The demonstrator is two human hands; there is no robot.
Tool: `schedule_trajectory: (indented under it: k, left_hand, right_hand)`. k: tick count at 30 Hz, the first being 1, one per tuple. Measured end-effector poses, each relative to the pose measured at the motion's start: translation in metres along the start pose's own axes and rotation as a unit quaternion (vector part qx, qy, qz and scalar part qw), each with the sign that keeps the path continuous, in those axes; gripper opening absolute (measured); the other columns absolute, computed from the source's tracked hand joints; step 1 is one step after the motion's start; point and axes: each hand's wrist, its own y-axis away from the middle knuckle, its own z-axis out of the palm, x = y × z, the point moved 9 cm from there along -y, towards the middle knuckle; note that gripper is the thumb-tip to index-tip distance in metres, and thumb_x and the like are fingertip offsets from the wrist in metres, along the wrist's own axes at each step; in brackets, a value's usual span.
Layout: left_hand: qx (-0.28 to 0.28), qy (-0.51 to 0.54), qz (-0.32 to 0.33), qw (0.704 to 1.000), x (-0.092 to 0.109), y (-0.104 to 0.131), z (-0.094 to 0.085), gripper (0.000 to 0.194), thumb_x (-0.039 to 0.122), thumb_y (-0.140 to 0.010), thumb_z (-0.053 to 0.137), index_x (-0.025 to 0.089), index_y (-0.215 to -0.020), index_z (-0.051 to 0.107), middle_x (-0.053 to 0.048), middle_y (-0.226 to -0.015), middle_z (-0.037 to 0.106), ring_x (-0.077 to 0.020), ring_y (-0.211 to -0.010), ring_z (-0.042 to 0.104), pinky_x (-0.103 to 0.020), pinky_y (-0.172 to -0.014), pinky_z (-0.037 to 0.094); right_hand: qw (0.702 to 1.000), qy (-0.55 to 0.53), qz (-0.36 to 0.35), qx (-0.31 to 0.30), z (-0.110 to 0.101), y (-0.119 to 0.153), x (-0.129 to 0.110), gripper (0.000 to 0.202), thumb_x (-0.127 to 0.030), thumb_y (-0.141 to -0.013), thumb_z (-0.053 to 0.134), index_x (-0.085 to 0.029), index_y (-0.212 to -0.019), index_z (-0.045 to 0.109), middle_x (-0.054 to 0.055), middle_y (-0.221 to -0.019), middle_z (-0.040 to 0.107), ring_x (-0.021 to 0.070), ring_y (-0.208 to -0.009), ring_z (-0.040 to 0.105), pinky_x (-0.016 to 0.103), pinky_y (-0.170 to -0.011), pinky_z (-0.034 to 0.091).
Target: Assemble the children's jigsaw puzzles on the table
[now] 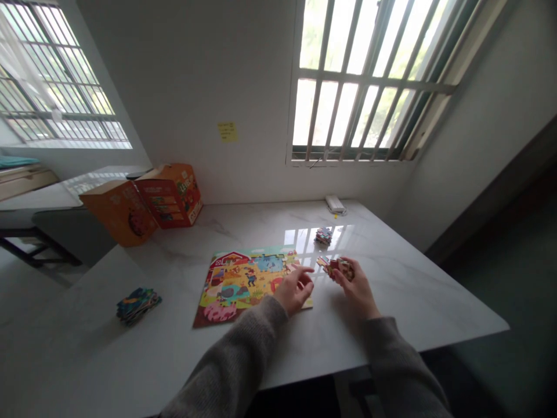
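Observation:
My right hand [357, 287] is closed around a bunch of jigsaw puzzle pieces [333, 267], held just above the table. My left hand [296, 289] hovers over the right part of a colourful farm-scene puzzle board [235, 284], its fingers curved and apart, with nothing visible in them. A red barn and a pink animal show on the board, and a blue patch near its upper right. Beyond my right hand stands a small stack of puzzle pieces [323, 235]. Far to the left lies another stack of dark blue-green pieces [138, 304].
Two orange cardboard boxes [167, 197] stand at the back left of the white marbled table [174, 354]. A white device [335, 204] lies by the wall, under the barred window [357, 87]. A yellow note [227, 132] sticks to the wall.

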Motion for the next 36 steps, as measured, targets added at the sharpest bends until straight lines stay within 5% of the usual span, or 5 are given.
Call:
schedule_trajectory:
  k: [6, 11, 18, 24, 36]
  left_hand:
    - [0.013, 0.239, -0.158, 0.958, -0.031, 0.000, 0.015, 0.064, 0.047, -0.073, 0.080, 0.020, -0.123, 0.052, -0.006, -0.092, 0.063, -0.0204, -0.078, 0.066, -0.030, -0.059, 0.055]
    - [0.104, 0.363, -0.195, 0.905, -0.038, 0.006, 0.004, 0.052, 0.042, -0.068, 0.083, 0.015, -0.107, 0.060, -0.005, -0.087, 0.065, -0.0161, -0.069, 0.064, -0.025, -0.053, 0.054]
    - [0.056, 0.449, -0.176, 0.874, -0.017, 0.007, -0.007, 0.034, 0.029, -0.076, 0.072, 0.011, -0.103, 0.063, -0.013, -0.094, 0.070, -0.0241, -0.080, 0.071, -0.022, -0.045, 0.051]
    - [0.102, 0.457, -0.158, 0.870, -0.009, 0.011, -0.036, 0.051, 0.018, -0.074, 0.073, 0.024, -0.122, 0.055, -0.007, -0.104, 0.069, -0.0286, -0.100, 0.071, -0.023, -0.048, 0.056]
    - [0.171, 0.519, -0.204, 0.812, -0.013, 0.021, -0.065, 0.050, 0.020, -0.076, 0.062, 0.015, -0.125, 0.060, -0.005, -0.085, 0.071, -0.0163, -0.063, 0.067, -0.028, -0.050, 0.058]
  right_hand:
    - [0.983, -0.171, 0.000, -0.073, 0.065, 0.020, -0.039, 0.046, -0.056, -0.089, 0.060, -0.023, -0.122, 0.057, 0.009, -0.110, 0.069, 0.0247, -0.095, 0.067, 0.038, -0.081, 0.056]
    - [0.988, -0.116, -0.048, -0.089, 0.103, 0.040, -0.066, 0.047, -0.055, -0.100, 0.039, -0.031, -0.138, 0.050, 0.009, -0.121, 0.059, 0.0260, -0.116, 0.057, 0.044, -0.097, 0.052]
    - [0.981, 0.146, -0.123, 0.015, 0.060, 0.003, -0.044, 0.044, -0.042, -0.099, 0.039, -0.022, -0.133, 0.058, 0.009, -0.105, 0.063, 0.0269, -0.103, 0.055, 0.047, -0.100, 0.041]
    - [0.892, 0.451, -0.007, 0.010, 0.025, -0.030, 0.008, 0.049, -0.053, -0.090, 0.053, -0.018, -0.122, 0.064, 0.019, -0.118, 0.057, 0.0363, -0.110, 0.050, 0.050, -0.089, 0.041]
    - [0.891, 0.451, 0.020, -0.037, 0.031, -0.047, 0.036, 0.036, -0.046, -0.084, 0.062, -0.020, -0.109, 0.061, 0.013, -0.111, 0.060, 0.0315, -0.105, 0.054, 0.042, -0.084, 0.041]
